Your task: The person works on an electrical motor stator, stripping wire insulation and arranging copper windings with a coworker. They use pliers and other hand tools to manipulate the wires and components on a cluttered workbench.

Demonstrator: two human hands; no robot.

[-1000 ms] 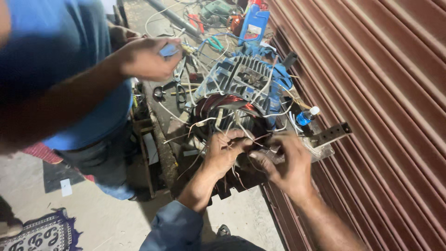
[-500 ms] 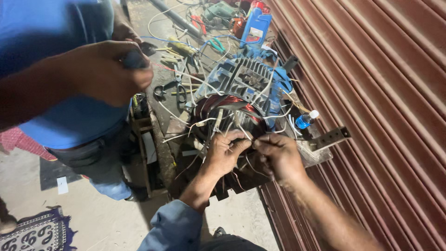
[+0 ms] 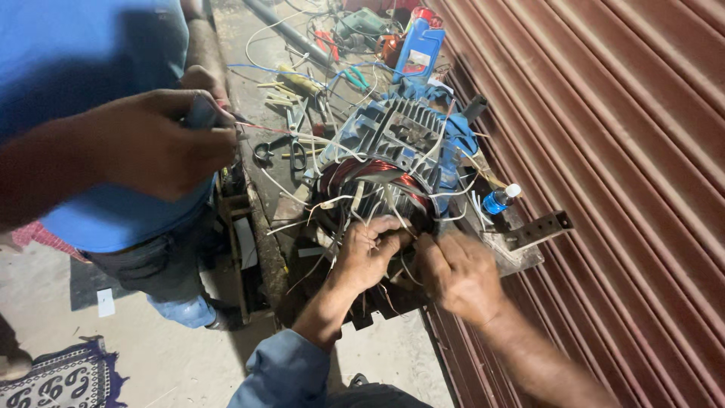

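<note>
A blue finned electric motor housing (image 3: 400, 132) lies on a workbench (image 3: 257, 98), its copper windings (image 3: 377, 172) and many white sleeved leads exposed at the near end. My left hand (image 3: 368, 253) pinches a bundle of those leads at the front of the winding. My right hand (image 3: 458, 273) is closed on the wires right beside it, the two hands almost touching. A co-worker in a blue shirt stands at left, one hand (image 3: 158, 140) gripping a small tool with a thin wire running toward the motor.
A corrugated red-brown shutter (image 3: 619, 151) fills the right side. A small blue bottle (image 3: 500, 199) and a perforated metal bracket (image 3: 540, 229) lie right of the motor. Scissors (image 3: 291, 147), pliers and a blue can (image 3: 418, 51) sit on the bench behind. A patterned mat (image 3: 53, 381) lies on the floor.
My right hand has moved left to join my left hand at the winding leads. The co-worker's hand has come down and toward the camera, holding a tool.
</note>
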